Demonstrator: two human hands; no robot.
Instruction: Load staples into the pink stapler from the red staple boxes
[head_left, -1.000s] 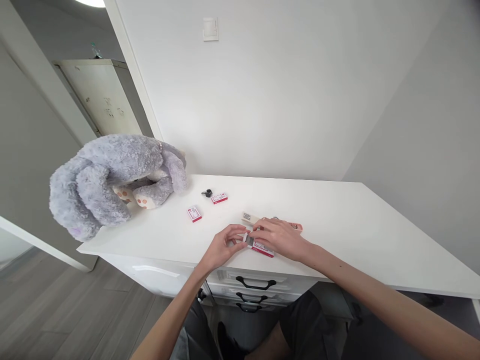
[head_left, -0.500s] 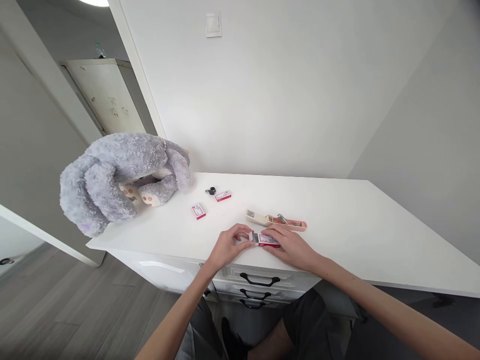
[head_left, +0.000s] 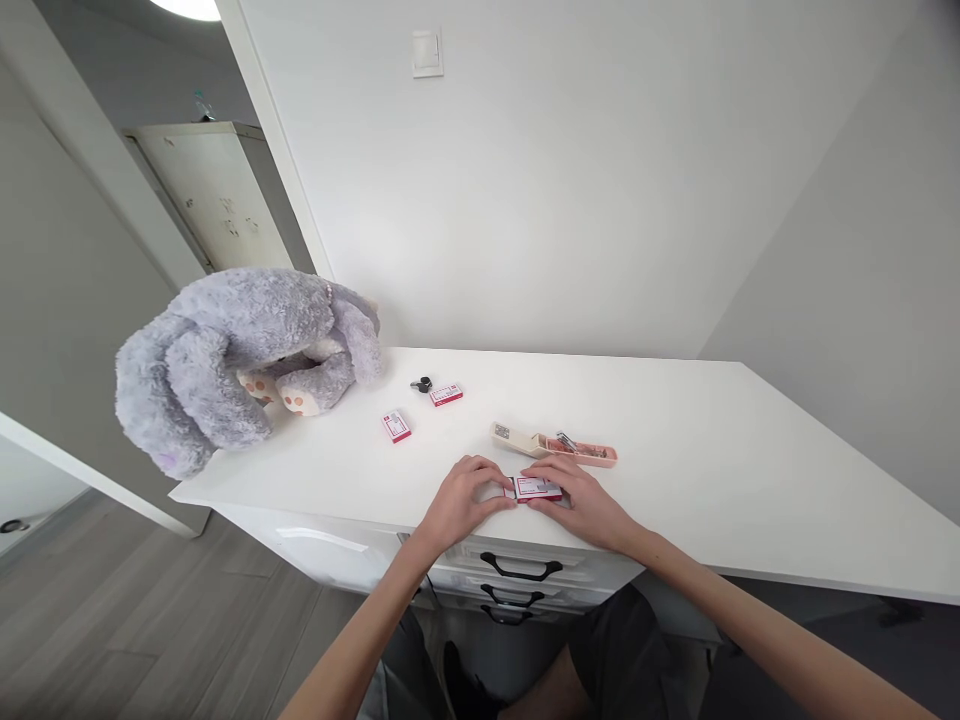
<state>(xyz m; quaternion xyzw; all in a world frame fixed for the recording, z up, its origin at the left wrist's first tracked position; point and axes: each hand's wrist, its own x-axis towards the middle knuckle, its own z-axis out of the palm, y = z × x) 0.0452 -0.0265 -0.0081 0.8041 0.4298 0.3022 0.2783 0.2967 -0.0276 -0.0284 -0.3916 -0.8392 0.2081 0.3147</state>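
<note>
Near the front edge of the white cabinet top lies a small red-and-white staple box (head_left: 537,488). My left hand (head_left: 463,503) pinches its left end between thumb and fingers, where the flap is mostly covered. Thumb and fingers of my right hand (head_left: 586,507) are closed around the box's right part from both sides. Just behind the hands lies a stapler (head_left: 579,450), swung wide open, with a cream top arm and a pink base.
Two more red-and-white boxes, one nearer (head_left: 396,426) and one farther (head_left: 447,395), lie to the left. A small black object (head_left: 421,384) sits beside the farther box. A large grey plush toy (head_left: 255,315) occupies the left end. Drawers with black handles (head_left: 520,567) are below the front edge.
My left hand has moved in against the box's left end. The white flap and grey contents that showed there are now mostly covered or pushed in. My right hand keeps its hold.
</note>
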